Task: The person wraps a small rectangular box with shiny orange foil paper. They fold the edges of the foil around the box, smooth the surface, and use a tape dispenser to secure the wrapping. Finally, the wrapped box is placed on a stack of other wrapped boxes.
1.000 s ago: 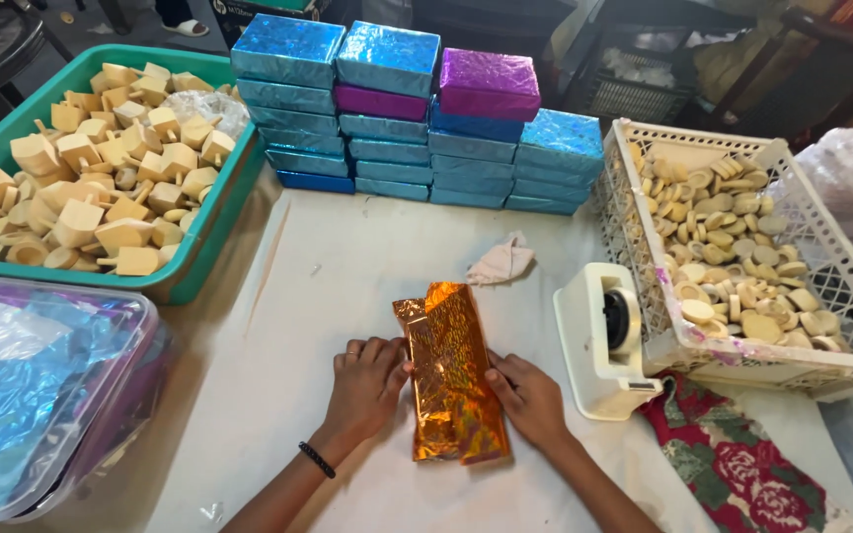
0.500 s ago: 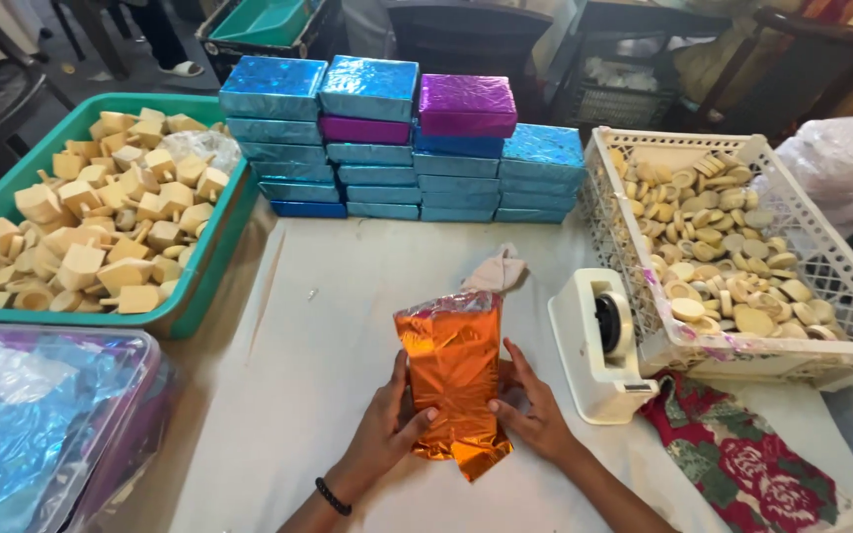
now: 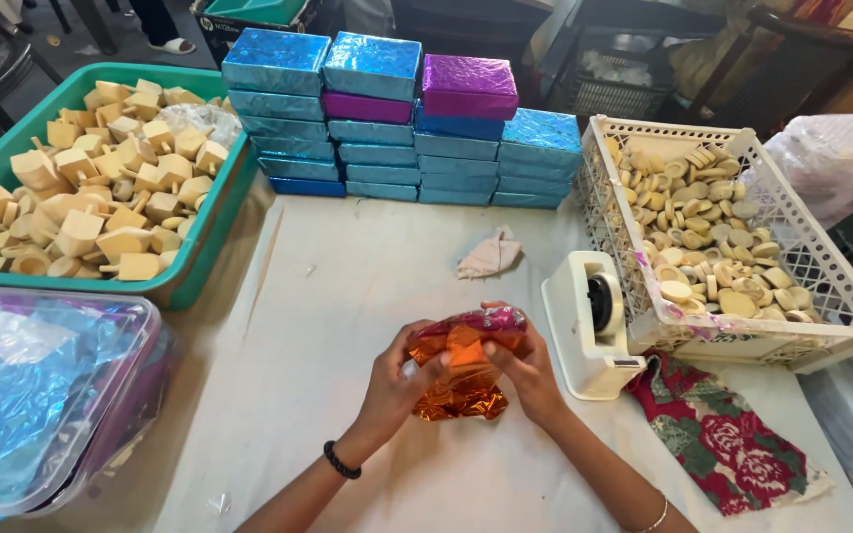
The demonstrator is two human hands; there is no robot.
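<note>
blue, purple foil boxes (image 3: 387,118) stacked behind; orange foil packet (image 3: 461,370) centre.

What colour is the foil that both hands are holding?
Shiny orange foil, with a pink-purple edge on top; the head view shows it.

Orange foil sheet (image 3: 461,370), crumpled with a pink edge on top, held between my hands just above the white table

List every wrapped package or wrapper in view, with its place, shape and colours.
Orange foil package: table centre, crumpled, with a pink edge, held between left hand and right hand.
Blue foil boxes: stacked at the table's far edge, flat rectangles.
Purple foil box: on top of that stack.
Blue foil sheets: in the clear tub at left.
</note>
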